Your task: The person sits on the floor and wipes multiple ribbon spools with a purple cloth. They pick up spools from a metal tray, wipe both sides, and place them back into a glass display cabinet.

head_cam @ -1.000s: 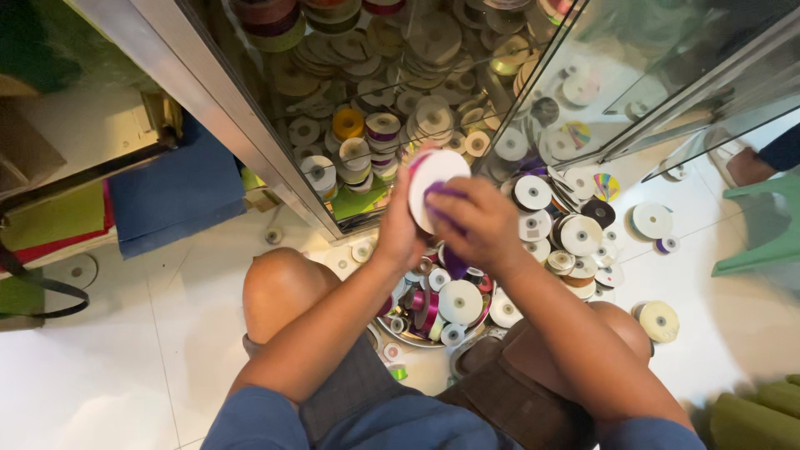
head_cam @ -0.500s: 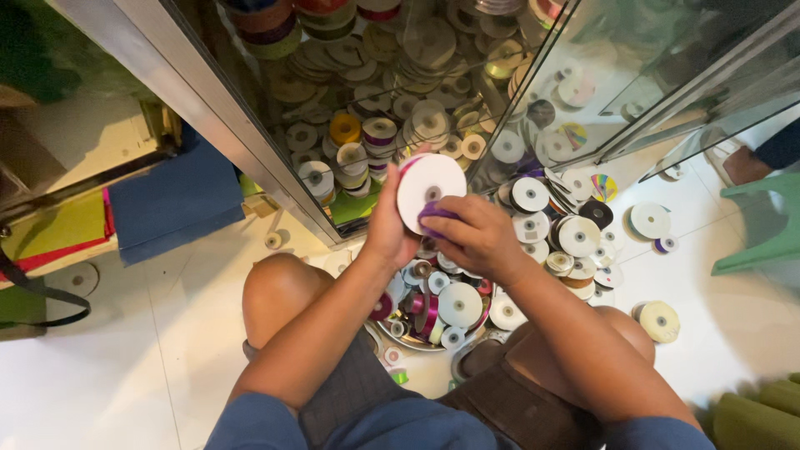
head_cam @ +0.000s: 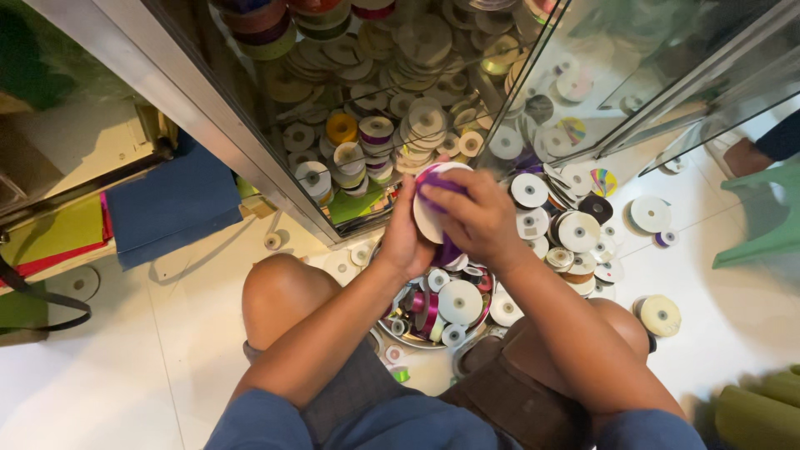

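**Purple ribbon spool held in both hands over the bowl**

Purple ribbon is showing at the top and bottom edges of a white-faced spool [head_cam: 435, 218] that the person is holding up between both hands, in front of the glass cabinet [head_cam: 250, 158] and above a round bowl [head_cam: 392, 329] on the floor. The left hand [head_cam: 403, 237] is cupping the spool from behind and from its left edge, its fingers closed around it. The right hand [head_cam: 477, 218] is lying across the spool's front, its fingers pressing on the purple ribbon near the top, so both hands are grasping the same spool.

The bowl, between the person's bare knees, is holding a heap of smaller spools, among them a wide white one [head_cam: 460, 302] and some magenta ones. More white spools are lying spread over the white tiled floor [head_cam: 125, 367] to the right of the hands, with a rainbow-faced spool [head_cam: 603, 182] and a pale yellow one [head_cam: 660, 315] among them. Behind the glass, stacks of spools are crowding the cabinet floor, an orange one [head_cam: 341, 127] standing out. A blue folded sheet [head_cam: 171, 204] is lying to the left of the cabinet frame, and a green plastic stool [head_cam: 762, 221] is standing at the right edge.
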